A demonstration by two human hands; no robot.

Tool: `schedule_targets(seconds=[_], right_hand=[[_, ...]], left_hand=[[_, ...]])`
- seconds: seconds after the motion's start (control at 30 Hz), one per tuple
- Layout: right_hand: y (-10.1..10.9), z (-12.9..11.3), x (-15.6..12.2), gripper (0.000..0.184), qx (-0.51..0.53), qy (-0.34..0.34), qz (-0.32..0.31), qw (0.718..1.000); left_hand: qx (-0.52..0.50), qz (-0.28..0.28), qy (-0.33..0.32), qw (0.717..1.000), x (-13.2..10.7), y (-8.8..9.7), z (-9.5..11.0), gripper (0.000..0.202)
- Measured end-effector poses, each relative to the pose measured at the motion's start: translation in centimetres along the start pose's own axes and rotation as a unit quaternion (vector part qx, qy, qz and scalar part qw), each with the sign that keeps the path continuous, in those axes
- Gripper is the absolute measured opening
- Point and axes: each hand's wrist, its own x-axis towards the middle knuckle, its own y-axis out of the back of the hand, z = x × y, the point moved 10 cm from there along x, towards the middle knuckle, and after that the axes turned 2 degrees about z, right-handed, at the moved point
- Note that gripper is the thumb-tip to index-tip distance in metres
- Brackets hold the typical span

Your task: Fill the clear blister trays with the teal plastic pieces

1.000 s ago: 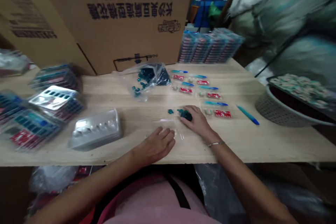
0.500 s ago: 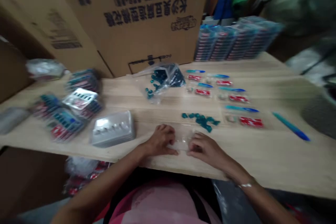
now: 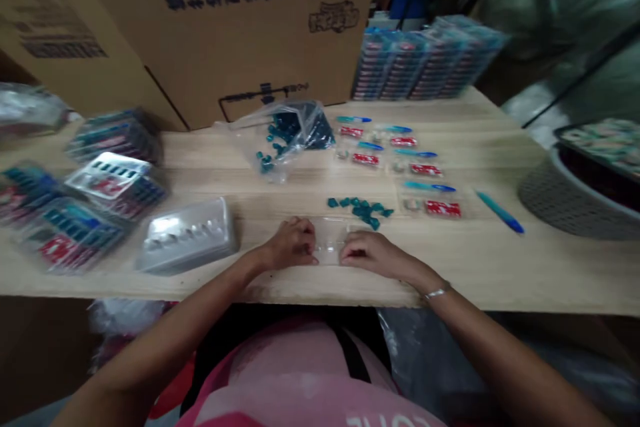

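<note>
Left hand (image 3: 291, 243) and right hand (image 3: 371, 255) pinch a clear blister tray (image 3: 329, 241) (teal pieces (image 3: 360, 207) just beyond)

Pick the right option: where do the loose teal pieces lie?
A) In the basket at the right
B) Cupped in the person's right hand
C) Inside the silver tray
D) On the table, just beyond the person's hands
D: the loose teal pieces lie on the wooden table, just beyond the left hand and the right hand, which are at a clear plastic blister.
</note>
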Motion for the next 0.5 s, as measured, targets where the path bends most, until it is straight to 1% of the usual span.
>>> schedule_targets(seconds=[0.07, 0.13, 0.2, 0.27, 0.33, 0.37, 0.4, 0.47, 0.5], right_hand=[[0.0, -0.5, -0.1, 0.011, -0.064, -0.011, -0.005, 0.998], [-0.3, -1.8, -0.3, 0.011, -0.159, -0.008, -0.008, 0.987], [-0.9, -3.4, -0.3, 0.011, -0.253, 0.016, -0.015, 0.967], [-1.8, -4.9, -0.3, 0.012, -0.31, 0.053, -0.019, 0.949], [-2.1, -5.9, -0.3, 0.013, -0.335, 0.088, 0.007, 0.938], [-2.0, -6.4, -0.3, 0.013, -0.341, 0.104, 0.035, 0.934], [-1.7, -6.8, -0.5, 0.013, -0.344, 0.119, 0.071, 0.929], [-0.7, -7.7, -1.3, 0.015, -0.342, 0.145, 0.145, 0.917], [-0.3, -8.1, -1.9, 0.017, -0.338, 0.155, 0.175, 0.912]], left_hand=[[0.005, -0.001, -0.008, 1.0, 0.1, 0.0, 0.0, 0.023], [0.01, -0.002, -0.012, 1.0, 0.2, 0.0, 0.1, 0.023], [0.015, 0.0, -0.012, 1.0, 0.1, -0.1, 0.2, 0.026], [0.032, 0.024, -0.01, 0.999, -0.4, 0.1, 0.5, 0.034], [0.072, 0.087, -0.018, 0.993, -1.4, 0.8, 1.5, 0.044], [0.103, 0.135, -0.031, 0.985, -2.3, 1.4, 2.3, 0.046], [0.136, 0.19, -0.048, 0.971, -3.4, 2.1, 3.4, 0.045], [0.189, 0.3, -0.084, 0.931, -6.2, 3.4, 5.9, 0.04], [0.206, 0.346, -0.093, 0.911, -7.5, 4.1, 6.9, 0.039]])
